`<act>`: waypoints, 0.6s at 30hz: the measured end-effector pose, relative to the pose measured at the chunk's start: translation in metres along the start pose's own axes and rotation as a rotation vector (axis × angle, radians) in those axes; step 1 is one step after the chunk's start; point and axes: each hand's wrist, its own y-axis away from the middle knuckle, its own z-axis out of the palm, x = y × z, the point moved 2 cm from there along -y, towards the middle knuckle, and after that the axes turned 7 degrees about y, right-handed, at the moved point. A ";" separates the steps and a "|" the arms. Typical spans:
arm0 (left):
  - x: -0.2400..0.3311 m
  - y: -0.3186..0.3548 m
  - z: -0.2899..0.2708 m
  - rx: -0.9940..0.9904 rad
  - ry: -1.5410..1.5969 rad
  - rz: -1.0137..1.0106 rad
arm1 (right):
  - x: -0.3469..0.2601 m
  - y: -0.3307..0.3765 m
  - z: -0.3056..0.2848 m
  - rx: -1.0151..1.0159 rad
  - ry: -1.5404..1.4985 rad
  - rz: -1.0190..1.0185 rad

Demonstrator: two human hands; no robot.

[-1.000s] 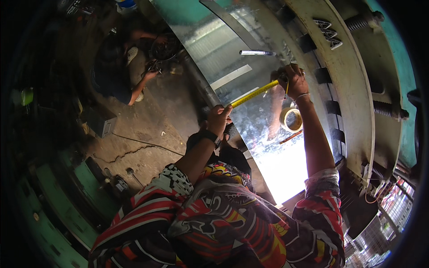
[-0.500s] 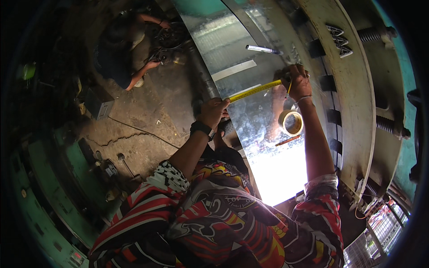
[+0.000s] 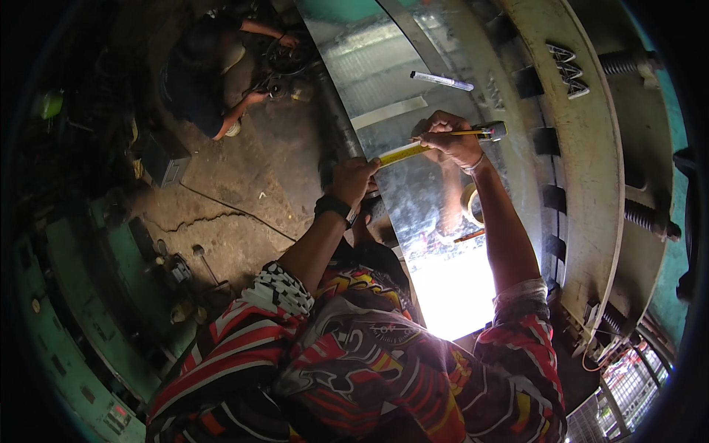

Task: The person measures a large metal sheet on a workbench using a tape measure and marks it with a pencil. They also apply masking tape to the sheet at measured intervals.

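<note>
My left hand (image 3: 351,181) is closed at the left edge of a shiny metal sheet (image 3: 395,210), pinching the end of a yellow tape measure blade (image 3: 402,153). The blade runs rightward across the sheet and passes by my right hand (image 3: 453,143). Just beyond that hand, the tape measure case (image 3: 493,131) rests over the sheet. My right hand is closed on a thin yellow pencil-like stick (image 3: 464,133), its fingers close above the blade. Beside my right forearm, a roll of tape (image 3: 467,201) is partly hidden, with a short orange-red stick (image 3: 470,236) near it.
A marker pen (image 3: 442,80) and a pale strip (image 3: 388,111) lie farther up the sheet. Along the right stands a large machine beam (image 3: 583,184) with dark blocks and springs. At the far left, another person (image 3: 203,81) crouches on the floor. Bright glare covers the sheet's near end.
My right hand has moved left along the blade, off the tape measure case, which now shows to its right. The stick has turned from upright to nearly level. My left hand stays at the edge.
</note>
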 end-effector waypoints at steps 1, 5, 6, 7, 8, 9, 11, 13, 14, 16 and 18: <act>0.000 -0.001 0.000 0.005 0.009 -0.002 | 0.004 -0.003 0.001 0.012 0.003 -0.045; -0.001 0.002 0.002 0.023 0.036 0.006 | 0.024 -0.007 -0.003 -0.062 -0.072 -0.125; -0.001 0.001 0.002 0.028 0.042 0.016 | 0.021 -0.008 -0.003 -0.068 -0.082 -0.121; -0.002 0.002 0.001 0.029 0.037 0.016 | 0.017 -0.008 -0.003 -0.073 -0.092 -0.116; 0.000 0.003 0.001 0.030 0.032 0.017 | 0.013 -0.008 -0.002 -0.066 -0.042 -0.095; 0.001 0.004 0.001 0.031 0.027 0.019 | 0.007 -0.006 0.000 -0.059 0.008 -0.073; 0.001 0.004 0.001 0.039 0.030 0.021 | 0.005 -0.006 0.000 -0.052 0.079 -0.103; 0.001 0.002 0.003 0.033 0.032 0.020 | 0.005 -0.005 -0.002 -0.053 0.122 -0.207; 0.000 0.001 0.002 0.030 0.033 0.018 | 0.004 -0.005 -0.001 -0.056 0.132 -0.171; -0.001 0.000 0.000 0.033 0.037 0.017 | 0.000 -0.005 -0.001 -0.061 0.153 -0.100; -0.003 0.004 0.000 0.044 0.044 0.010 | 0.001 -0.002 0.001 -0.050 0.186 -0.114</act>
